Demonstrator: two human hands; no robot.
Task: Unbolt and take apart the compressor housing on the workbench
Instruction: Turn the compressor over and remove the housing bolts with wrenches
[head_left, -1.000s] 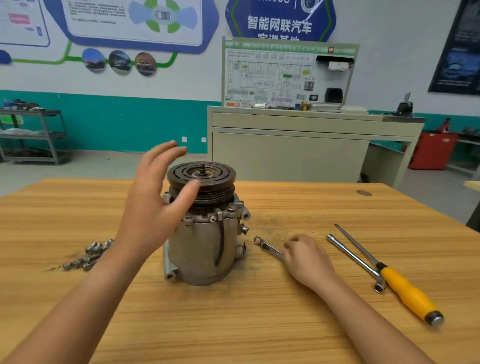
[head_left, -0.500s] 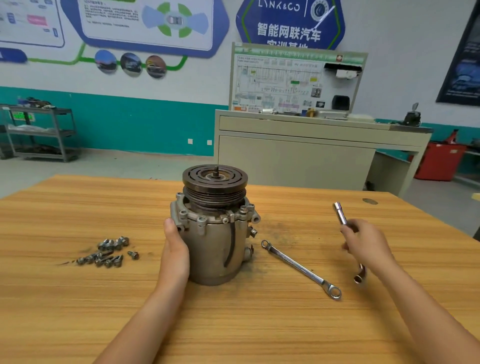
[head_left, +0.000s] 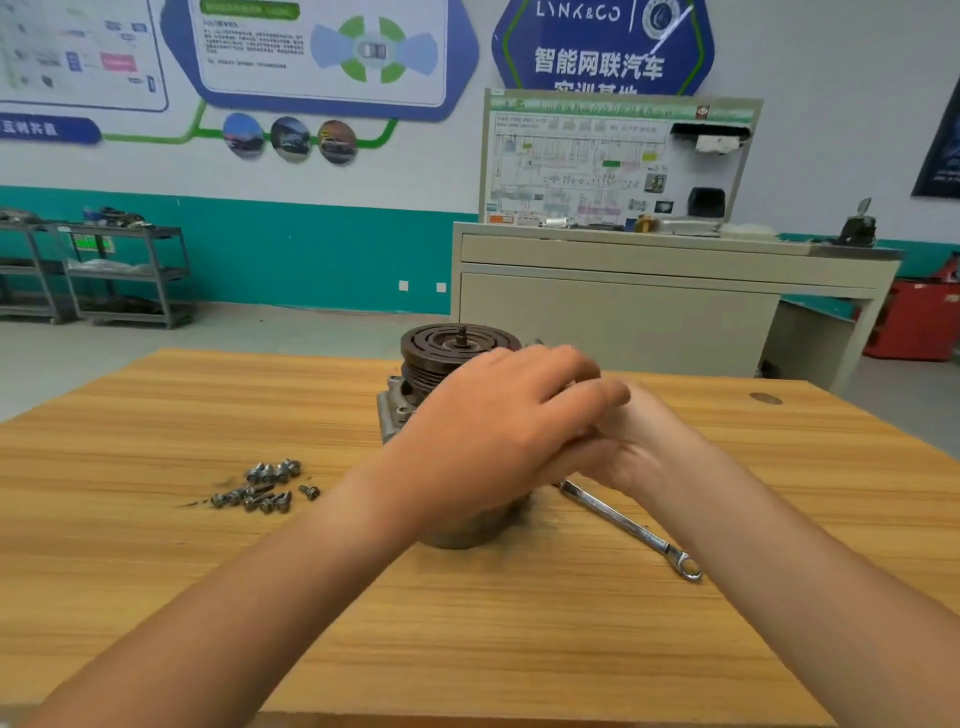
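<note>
From my remote seat, the wooden workbench (head_left: 467, 649) fills the lower half of the view. Beyond it stands a beige cabinet (head_left: 623, 317) carrying a wiring-diagram board (head_left: 597, 161), and a grey shelving cart (head_left: 124, 275) sits against the teal wall on the left.

The compressor (head_left: 457, 345) stands upright near the middle of the bench with its grooved clutch pulley on top. I can see only that pulley, a corner of the flanged housing below it and a sliver of the base, because both arms cross in front of it.

The left hand (head_left: 493, 426) lies across the compressor's near side, back toward me and fingers reaching to the right. It is smeared by motion, so I cannot tell whether it grips the housing or only covers it. The right hand (head_left: 649, 441) sits just right of the compressor with its fingers tucked behind the left hand, and I cannot tell whether it is holding anything.

A ring spanner (head_left: 628, 527) lies flat on the bench, running diagonally from under the right hand toward me. A small heap of loose bolts (head_left: 265, 486) rests on the bench to the left of the compressor, well apart from it.
</note>
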